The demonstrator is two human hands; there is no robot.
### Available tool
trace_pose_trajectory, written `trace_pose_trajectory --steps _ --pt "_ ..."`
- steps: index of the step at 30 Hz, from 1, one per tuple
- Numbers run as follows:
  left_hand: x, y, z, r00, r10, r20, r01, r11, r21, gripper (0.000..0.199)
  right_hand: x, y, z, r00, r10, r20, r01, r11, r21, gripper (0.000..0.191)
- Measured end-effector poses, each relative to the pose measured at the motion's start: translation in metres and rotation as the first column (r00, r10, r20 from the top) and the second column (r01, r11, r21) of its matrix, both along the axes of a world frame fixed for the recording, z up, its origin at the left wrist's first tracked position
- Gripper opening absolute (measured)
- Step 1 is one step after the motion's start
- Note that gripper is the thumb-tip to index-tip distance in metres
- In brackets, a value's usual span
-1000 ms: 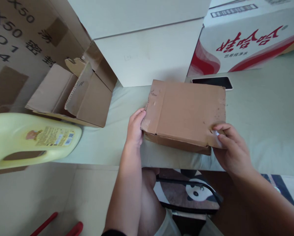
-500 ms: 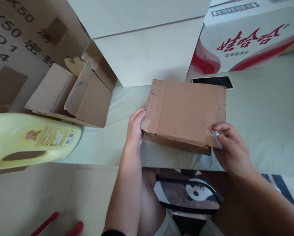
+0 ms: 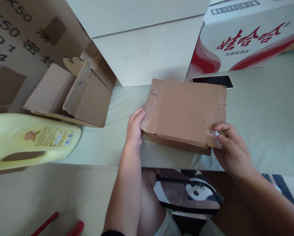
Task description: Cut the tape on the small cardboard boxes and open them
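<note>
A closed brown cardboard box [image 3: 186,111] lies slightly tilted on the pale green cloth surface in front of me. My left hand [image 3: 136,126] grips its left end, fingers along the edge and thumb hidden behind the side. At the near right corner my right hand [image 3: 232,144] pinches a loose piece of clear tape [image 3: 215,133] between thumb and forefinger. The tape still sticks to the box's corner. The box's underside is out of sight.
Behind the box stand a large white box [image 3: 147,55], a red-and-white water carton [image 3: 235,49] and a phone [image 3: 212,81]. To the left are an open cardboard box [image 3: 93,98] and a yellow jug [image 3: 38,137]. A panda-patterned bag [image 3: 186,190] is below the surface's front edge.
</note>
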State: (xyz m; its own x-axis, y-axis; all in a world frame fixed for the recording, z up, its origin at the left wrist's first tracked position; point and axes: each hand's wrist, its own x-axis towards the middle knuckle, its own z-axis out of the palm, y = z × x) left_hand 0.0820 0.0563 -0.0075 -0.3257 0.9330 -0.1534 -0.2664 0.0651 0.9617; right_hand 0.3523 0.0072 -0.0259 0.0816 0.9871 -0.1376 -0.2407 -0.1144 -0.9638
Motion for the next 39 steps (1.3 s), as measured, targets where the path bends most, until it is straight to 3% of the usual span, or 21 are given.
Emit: trace_pose_trajectory --steps 24,39 --pt "0.0009 0.0001 -0.0014 1.0 0.005 -0.01 -0.006 0.999 -0.042 0.029 0.003 -0.0006 -0.0002 0.997 0.052 0.053 -0.053 0.998 0.015 0.015" --pt "0.0001 -0.0008 -0.0042 1.0 -0.012 -0.027 0.011 1.0 -0.023 0.03 0.0014 -0.0016 0.0 1.0 0.012 -0.001 -0.012 0.998 -0.065 0.026"
